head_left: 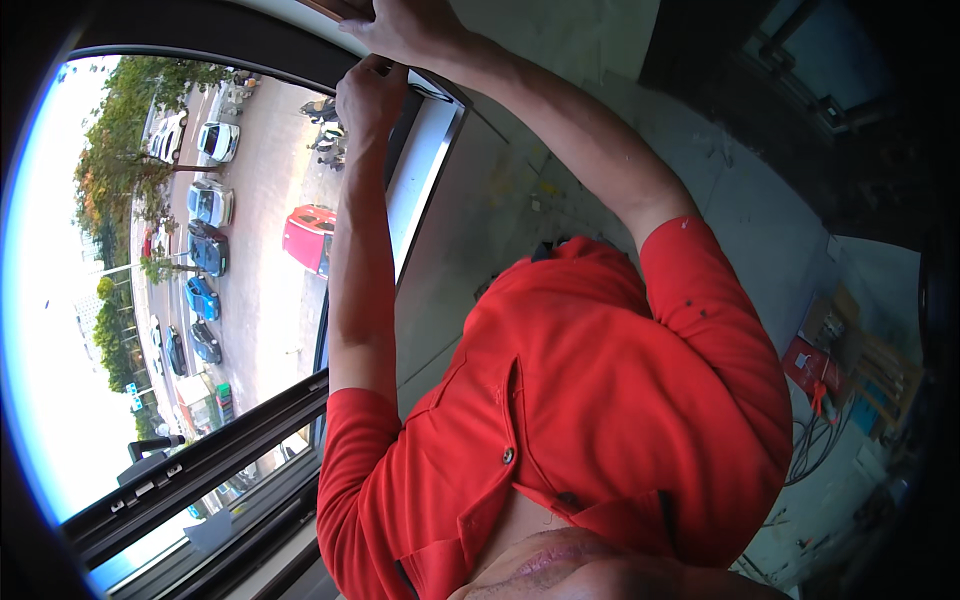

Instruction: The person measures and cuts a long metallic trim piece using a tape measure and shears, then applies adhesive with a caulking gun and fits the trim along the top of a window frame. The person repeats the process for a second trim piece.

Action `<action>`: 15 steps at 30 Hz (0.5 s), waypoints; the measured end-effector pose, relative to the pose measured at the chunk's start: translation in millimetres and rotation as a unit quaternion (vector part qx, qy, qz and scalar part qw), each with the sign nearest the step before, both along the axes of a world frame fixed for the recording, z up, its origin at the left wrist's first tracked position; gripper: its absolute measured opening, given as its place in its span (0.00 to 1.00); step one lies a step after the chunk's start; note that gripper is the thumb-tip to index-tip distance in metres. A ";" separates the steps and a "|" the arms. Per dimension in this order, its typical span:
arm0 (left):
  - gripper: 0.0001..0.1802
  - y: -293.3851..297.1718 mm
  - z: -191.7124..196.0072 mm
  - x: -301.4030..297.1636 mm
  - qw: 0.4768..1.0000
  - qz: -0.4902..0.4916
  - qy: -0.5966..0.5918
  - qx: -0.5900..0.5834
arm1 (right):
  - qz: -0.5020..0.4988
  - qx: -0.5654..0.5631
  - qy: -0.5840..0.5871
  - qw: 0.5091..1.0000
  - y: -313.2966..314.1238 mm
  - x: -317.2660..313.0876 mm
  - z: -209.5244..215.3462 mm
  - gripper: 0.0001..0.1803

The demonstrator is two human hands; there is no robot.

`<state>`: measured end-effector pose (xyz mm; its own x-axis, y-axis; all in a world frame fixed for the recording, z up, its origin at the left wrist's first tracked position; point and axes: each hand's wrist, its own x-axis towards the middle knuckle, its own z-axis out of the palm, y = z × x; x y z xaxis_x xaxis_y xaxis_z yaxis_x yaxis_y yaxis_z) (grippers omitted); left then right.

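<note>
My left hand (368, 98) is raised against the dark window frame (270, 57), at its far corner. Its fingers are curled closed by the frame's inner edge; what they grip, if anything, is too small to make out. Just beyond it, my right hand (408, 28) reaches across from the right at the top edge of the view. Its thumb and fingers bend together over the pale edge of the frame, near a brownish strip (322, 7). The picture's edge cuts off part of those fingers, so what lies between them is hidden.
Dark sliding rails (200, 465) and a black handle (155, 445) run along the window's near side. Outside are parked cars (208, 247) and a red vehicle (309, 239). Behind on the right, a red box (803, 362) and cables (820, 440) lie on the floor.
</note>
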<state>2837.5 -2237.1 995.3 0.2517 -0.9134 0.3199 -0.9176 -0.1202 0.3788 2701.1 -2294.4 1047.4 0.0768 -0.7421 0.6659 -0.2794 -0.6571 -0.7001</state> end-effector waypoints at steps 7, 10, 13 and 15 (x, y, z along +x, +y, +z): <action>0.24 42.6 2.9 12.0 0.986 -0.004 0.161 0.033 | 0.014 0.024 -0.016 0.999 2.6 4.4 6.3 0.16; 0.23 85.5 1.2 14.5 0.956 0.033 0.276 0.094 | 0.036 0.058 -0.014 0.998 2.7 8.2 9.6 0.17; 0.20 137.7 -52.0 41.8 0.903 0.001 0.405 0.141 | 0.042 0.062 -0.006 0.997 1.8 10.9 12.9 0.18; 0.16 184.2 -79.6 39.4 0.837 0.028 0.515 0.183 | 0.041 0.079 -0.012 0.996 6.0 12.2 24.0 0.20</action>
<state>2877.0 -2052.9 915.7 0.2669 -0.8800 -0.3928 -0.1153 -0.4339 0.8936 2713.2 -2288.4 1071.4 0.1273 -0.8296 0.5437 -0.2120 -0.5583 -0.8021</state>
